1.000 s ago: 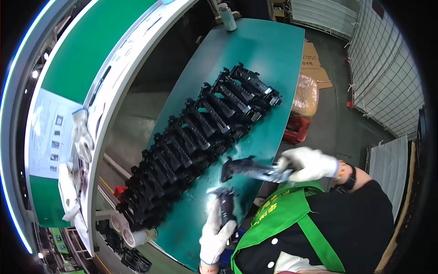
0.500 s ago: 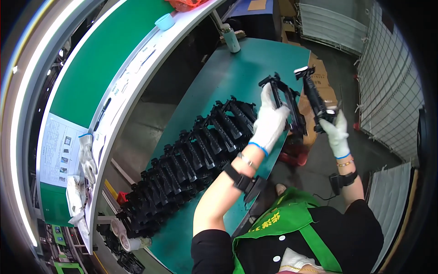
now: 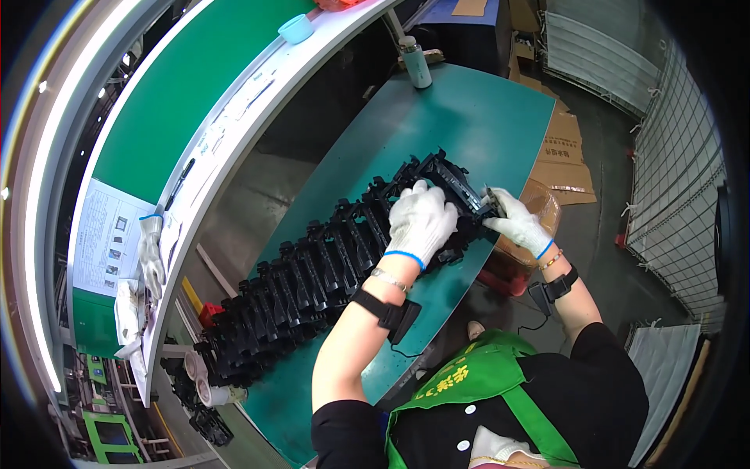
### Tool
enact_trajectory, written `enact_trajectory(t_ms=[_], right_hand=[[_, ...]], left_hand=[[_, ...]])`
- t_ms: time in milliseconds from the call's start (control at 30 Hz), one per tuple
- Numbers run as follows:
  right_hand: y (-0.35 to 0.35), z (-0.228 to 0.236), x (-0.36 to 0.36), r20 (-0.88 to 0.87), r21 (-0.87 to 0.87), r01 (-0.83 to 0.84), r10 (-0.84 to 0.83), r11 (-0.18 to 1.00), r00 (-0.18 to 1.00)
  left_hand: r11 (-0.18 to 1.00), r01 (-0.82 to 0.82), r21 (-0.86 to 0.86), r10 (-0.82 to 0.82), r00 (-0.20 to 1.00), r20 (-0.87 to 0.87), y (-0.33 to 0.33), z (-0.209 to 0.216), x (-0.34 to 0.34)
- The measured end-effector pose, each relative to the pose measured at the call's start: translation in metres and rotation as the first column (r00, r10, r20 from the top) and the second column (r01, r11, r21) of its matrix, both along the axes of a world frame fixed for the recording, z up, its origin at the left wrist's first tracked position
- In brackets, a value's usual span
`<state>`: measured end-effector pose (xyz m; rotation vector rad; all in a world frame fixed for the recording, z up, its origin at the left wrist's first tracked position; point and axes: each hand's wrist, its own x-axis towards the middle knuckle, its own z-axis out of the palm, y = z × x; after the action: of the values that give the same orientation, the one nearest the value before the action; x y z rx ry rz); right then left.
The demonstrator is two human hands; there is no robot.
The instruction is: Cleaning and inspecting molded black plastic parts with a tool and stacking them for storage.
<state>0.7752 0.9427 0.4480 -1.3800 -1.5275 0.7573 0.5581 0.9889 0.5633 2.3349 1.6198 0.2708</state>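
Note:
A long row of ribbed black plastic parts (image 3: 293,281) leans across the green table (image 3: 476,102). At its far right end, my left hand (image 3: 422,219), in a white glove with a blue cuff edge, is closed over a black part, fingertips partly hidden. My right hand (image 3: 517,223), gloved alike, pinches the near right end of another long black part (image 3: 455,186), which rests at an angle against the row. Something small and metallic shows by the right fingers, too small to name.
A pale green bottle (image 3: 416,62) stands at the table's far edge. The shelf on the left holds a blue cup (image 3: 295,30), spare gloves (image 3: 151,256) and an instruction sheet (image 3: 109,234). Flattened cardboard (image 3: 564,152) and a wire mesh cage (image 3: 676,168) are at right; tape rolls (image 3: 209,388) lie lower left.
Both hands came down and left from the table's right edge with the black parts they carried. Those parts are now against the row's far right end.

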Motion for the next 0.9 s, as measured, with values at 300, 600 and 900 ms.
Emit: enact_trajectory(t_ms=[300,600,900], right_hand=[[-0.022,0.018,0.011,0.023,-0.145,-0.067,0.071,0.987,0.997],[-0.115,0.064,-0.076,0.285,-0.072,-0.381,0.385,0.922,0.878],[-0.101,-0.019,-0.269,0.634,-0.327,-0.824,0.754,0.462,0.171]], left_hand=[[0.924,0.224,0.310,-0.253,0.966,0.055,-0.084,0.020,-0.052],[0.914,-0.163,0.370,0.117,0.983,0.144,-0.170,0.010,-0.166],[0.992,0.057,0.116,-0.110,0.841,0.529,-0.211,0.041,-0.140]])
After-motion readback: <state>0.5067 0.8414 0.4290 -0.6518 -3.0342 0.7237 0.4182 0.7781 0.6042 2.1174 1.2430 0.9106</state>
